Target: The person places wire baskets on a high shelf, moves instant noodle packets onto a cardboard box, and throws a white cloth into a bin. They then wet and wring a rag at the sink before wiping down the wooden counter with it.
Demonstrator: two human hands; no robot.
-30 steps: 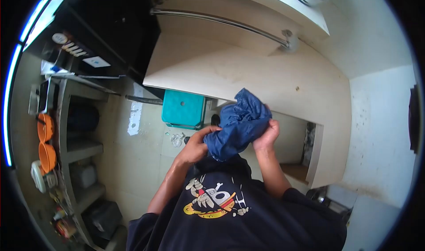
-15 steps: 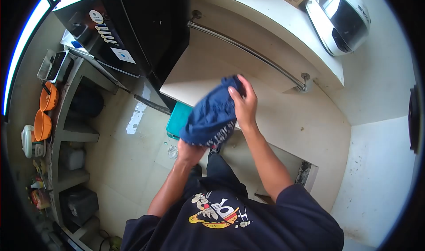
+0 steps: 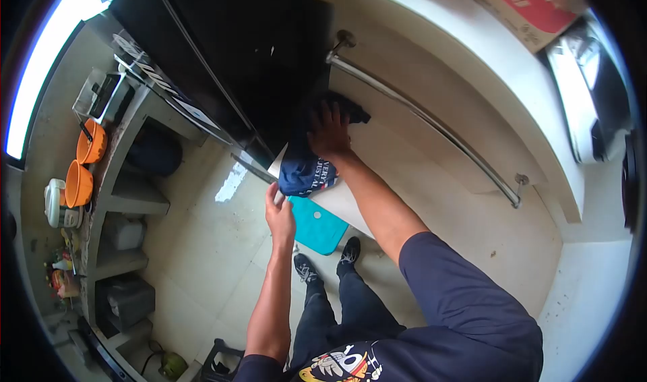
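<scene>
A folded navy-blue T-shirt (image 3: 306, 176) with white lettering lies on the end of a pale board (image 3: 347, 205), close to the black fridge. My right hand (image 3: 330, 131) presses flat on its far part with the fingers spread. At the near left corner, my left hand (image 3: 280, 213) is closed, thumb and fingers against the shirt's edge; part of the grip is hidden. Just below the board's end, a teal plastic stool or box (image 3: 315, 228) stands on the floor in front of my shoes.
The tall black fridge (image 3: 236, 51) rises at the back left. A metal rail (image 3: 424, 115) runs along the wall under a white ledge holding a carton (image 3: 522, 4) and a helmet (image 3: 576, 92). Orange bowls (image 3: 79, 183) sit on the left shelf unit.
The shirt has gone from being held in the air by both hands to lying on the board by the fridge. My right hand has opened flat on top. The view has shifted.
</scene>
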